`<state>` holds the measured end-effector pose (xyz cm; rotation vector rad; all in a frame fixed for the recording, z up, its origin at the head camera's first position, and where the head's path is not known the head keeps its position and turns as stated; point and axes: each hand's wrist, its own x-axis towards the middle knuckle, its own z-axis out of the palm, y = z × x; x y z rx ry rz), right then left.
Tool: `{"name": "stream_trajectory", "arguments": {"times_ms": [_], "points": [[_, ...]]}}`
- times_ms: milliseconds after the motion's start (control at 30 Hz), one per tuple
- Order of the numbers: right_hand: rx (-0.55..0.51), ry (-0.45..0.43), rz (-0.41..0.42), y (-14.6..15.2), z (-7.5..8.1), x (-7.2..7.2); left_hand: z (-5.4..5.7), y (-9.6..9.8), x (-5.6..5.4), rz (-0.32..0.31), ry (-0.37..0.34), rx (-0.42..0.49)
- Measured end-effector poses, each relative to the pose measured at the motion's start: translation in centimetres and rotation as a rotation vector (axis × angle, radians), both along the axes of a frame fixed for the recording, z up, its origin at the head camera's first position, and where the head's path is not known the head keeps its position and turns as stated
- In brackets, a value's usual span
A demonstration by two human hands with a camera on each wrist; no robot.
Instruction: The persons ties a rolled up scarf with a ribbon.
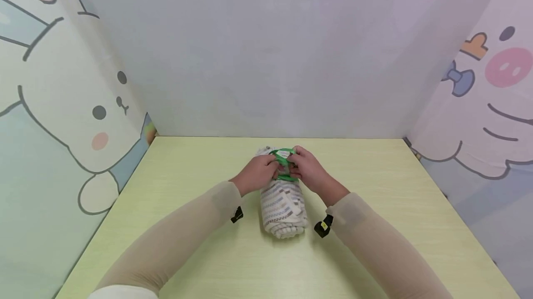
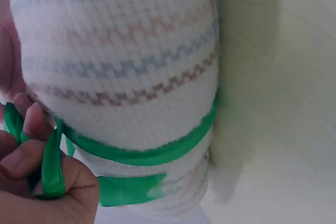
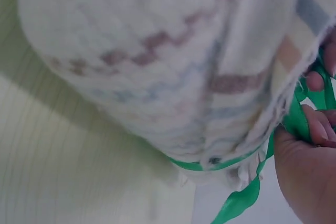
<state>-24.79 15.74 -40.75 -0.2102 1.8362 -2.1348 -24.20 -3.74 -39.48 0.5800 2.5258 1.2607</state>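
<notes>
A rolled towel point(image 1: 283, 211), white with stripes of small coloured checks, lies lengthwise on the table. Green ribbon point(image 2: 142, 156) wraps round its far part, cinching the cloth there. My left hand point(image 1: 257, 175) pinches a length of this ribbon at the top of the roll, and a strand loops over its fingers in the left wrist view. From the other side my right hand point(image 1: 311, 169) holds ribbon between thumb and fingers, close to the left hand. A loose ribbon tail point(image 3: 239, 202) hangs beside the roll in the right wrist view. The crossing of the strands is partly hidden by fingers.
The pale wooden table point(image 1: 187, 165) stretches to both sides of the roll. A plain light wall point(image 1: 275, 58) rises behind its far edge, with cartoon-printed panels point(image 1: 75, 104) at the sides.
</notes>
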Motion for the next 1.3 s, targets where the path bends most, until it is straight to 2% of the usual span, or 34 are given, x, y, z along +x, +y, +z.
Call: {"name": "stream_trajectory", "arguments": {"times_ms": [133,200,400,500,600,733,833,933,1033,1167,1300], "points": [[0.053,-0.038,-0.117,-0.3,0.1,0.0,0.2,0.0,0.1,0.030,-0.063,0.059],[0.078,-0.027,-0.167,-0.2,0.0,0.0,0.3,0.1,0.3,0.049,-0.086,0.076],[0.166,0.158,-0.232,0.0,-0.5,0.1,0.4,0.3,0.6,0.105,-0.115,0.137],[0.253,0.250,-0.227,0.0,-0.6,0.4,0.3,0.4,0.6,0.129,-0.111,0.166],[0.389,0.309,-0.215,0.0,-0.7,0.7,0.2,0.3,0.6,0.140,-0.097,0.188],[0.564,0.374,-0.134,0.1,-0.7,1.1,0.3,0.1,0.6,0.144,-0.065,0.225],[0.621,0.433,-0.069,0.2,-0.8,1.2,0.3,0.0,0.6,0.164,-0.024,0.242],[0.614,0.483,-0.049,0.3,-0.9,1.1,0.3,0.1,0.6,0.187,0.006,0.225],[0.553,0.500,-0.048,0.5,-1.0,0.9,0.1,0.3,0.7,0.203,-0.006,0.203],[0.419,0.475,0.004,0.7,-1.0,1.0,-0.2,0.4,0.7,0.226,-0.018,0.187],[0.283,0.422,0.088,0.9,-0.7,1.1,-0.3,0.6,0.5,0.237,0.028,0.200]]}}
